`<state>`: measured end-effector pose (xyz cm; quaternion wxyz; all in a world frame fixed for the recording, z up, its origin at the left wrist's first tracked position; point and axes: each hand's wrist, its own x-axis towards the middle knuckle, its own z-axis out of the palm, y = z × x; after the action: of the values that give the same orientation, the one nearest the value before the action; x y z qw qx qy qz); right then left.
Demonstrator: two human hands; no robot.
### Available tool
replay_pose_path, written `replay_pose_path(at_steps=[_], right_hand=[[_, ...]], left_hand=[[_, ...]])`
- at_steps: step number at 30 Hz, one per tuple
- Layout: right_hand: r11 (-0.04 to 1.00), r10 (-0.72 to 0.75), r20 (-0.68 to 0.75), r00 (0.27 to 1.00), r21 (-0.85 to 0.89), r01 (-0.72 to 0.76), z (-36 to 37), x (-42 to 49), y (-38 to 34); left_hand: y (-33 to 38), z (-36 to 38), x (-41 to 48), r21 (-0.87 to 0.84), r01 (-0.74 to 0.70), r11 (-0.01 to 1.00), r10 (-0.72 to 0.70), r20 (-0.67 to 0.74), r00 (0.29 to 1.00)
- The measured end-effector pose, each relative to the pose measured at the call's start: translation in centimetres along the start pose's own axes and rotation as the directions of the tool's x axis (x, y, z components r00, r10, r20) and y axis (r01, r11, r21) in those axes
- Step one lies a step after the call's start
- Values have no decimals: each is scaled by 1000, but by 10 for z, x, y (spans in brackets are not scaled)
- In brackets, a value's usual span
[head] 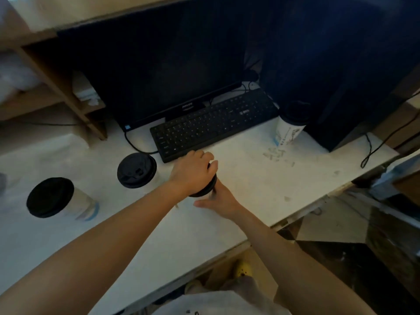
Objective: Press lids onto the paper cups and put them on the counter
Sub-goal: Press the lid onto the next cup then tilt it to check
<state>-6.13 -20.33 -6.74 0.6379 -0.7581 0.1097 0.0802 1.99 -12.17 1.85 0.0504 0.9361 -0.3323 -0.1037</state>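
On the white counter [250, 178]: four white paper cups, all upright, all topped in black. Far-left cup [79, 206] well apart from the others; second cup [136, 170] nearer the middle; centre cup [209, 196] largely hidden beneath its black lid [205, 189]; blue-printed right cup [287, 131] toward the back.

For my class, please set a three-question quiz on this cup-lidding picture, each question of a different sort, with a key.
1. True or false: the left hand presses on the lid of the cup that the right hand holds.
2. How many other lidded cups stand on the counter? A) one B) three C) five
3. Fill in: the cup beside the tower stands at the right end of the black ______.
Key: 1 true; 2 B (far-left cup, middle cup, and the one by the tower); 3 keyboard.
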Motion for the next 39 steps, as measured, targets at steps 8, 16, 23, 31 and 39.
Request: replay_pose_path(at_steps=[8, 16, 23, 31, 39], right_hand=[[986, -166, -265, 950, -12, 169, -43, -17, -74], [921, -388, -510, 767, -223, 318, -78, -28, -149], [793, -582, -551, 598, -549, 265, -94, -44, -192], [788, -564, -449, 693, -542, 290, -89, -51, -194], [937, 46, -253, 966, 347, 46, -109, -62, -222]], left_hand=[[21, -80, 19, -313, -260, 913, 152, -332, 931], [43, -189, 12, -392, -284, 875, 14, -565, 825], [41, -231, -14, -588, -130, 799, 101, -83, 991], [19, -205, -20, -766, -257, 590, 116, -234, 965], [-7, -174, -36, -762, -472, 443, 103, -480, 871]])
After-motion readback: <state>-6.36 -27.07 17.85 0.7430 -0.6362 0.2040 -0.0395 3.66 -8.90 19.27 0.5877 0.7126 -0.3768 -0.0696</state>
